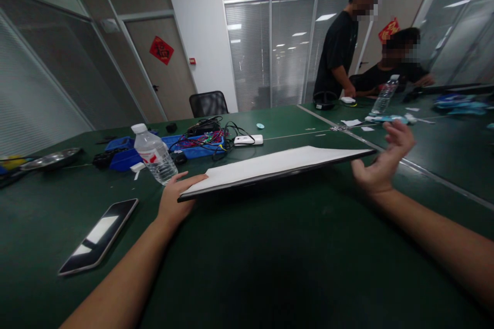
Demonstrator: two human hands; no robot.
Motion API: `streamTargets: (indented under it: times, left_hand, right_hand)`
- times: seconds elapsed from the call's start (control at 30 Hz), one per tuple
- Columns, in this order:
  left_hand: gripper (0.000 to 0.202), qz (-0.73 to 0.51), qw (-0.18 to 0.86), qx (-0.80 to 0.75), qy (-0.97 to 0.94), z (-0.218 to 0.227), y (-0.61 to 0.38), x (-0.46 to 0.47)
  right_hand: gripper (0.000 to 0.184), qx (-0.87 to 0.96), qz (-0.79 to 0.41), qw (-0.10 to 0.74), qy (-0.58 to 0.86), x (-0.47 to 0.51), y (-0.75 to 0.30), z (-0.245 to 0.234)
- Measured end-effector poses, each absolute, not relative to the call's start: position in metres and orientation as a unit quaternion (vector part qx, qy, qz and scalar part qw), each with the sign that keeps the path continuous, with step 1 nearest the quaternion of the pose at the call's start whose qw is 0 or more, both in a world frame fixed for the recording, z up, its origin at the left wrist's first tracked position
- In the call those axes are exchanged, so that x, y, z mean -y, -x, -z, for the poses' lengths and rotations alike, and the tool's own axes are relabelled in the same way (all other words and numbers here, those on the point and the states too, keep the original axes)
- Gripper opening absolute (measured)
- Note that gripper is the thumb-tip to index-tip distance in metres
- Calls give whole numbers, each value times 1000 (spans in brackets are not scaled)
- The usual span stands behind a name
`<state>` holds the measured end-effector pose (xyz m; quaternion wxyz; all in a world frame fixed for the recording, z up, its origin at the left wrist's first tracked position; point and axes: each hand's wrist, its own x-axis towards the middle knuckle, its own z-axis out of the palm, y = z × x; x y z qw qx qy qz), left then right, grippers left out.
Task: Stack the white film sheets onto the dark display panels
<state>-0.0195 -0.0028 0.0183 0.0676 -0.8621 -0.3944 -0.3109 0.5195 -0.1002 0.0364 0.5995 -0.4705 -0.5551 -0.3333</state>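
Observation:
A flat thin board with a white top and dark edge [278,164] hangs just above the green table [270,267], nearly level. My left hand [175,200] grips its near left corner, thumb on top. My right hand [384,157] is at the board's right corner, palm up and fingers spread, just off the edge and not gripping it.
A phone [100,236] lies face up at the near left. A water bottle [154,154] leans behind my left hand, beside blue trays with tangled cables [200,141] and a white device [249,140]. Two people [339,51] are at the far right end, by another bottle [386,95].

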Motion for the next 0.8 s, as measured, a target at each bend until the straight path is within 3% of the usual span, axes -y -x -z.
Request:
streamTargets:
  times: [0.1,0.23,0.47,0.63,0.8]
  left_hand:
    - [41,312,74,389,864,-23,13,9]
    - [46,292,84,370,878,-24,11,12]
    - [43,301,98,355,880,-21,12,13]
    - [39,300,68,360,881,-21,7,12]
    - [57,341,37,426,837,-18,7,7]
  right_hand:
    - [86,660,428,492,374,112,-500,-41]
    - [73,773,380,388,327,114,-475,-33]
    - [33,786,369,374,326,115,-474,-28]
    - [23,787,348,384,335,118,-475,-46]
    - [14,758,355,381,392,127,-488,-77]
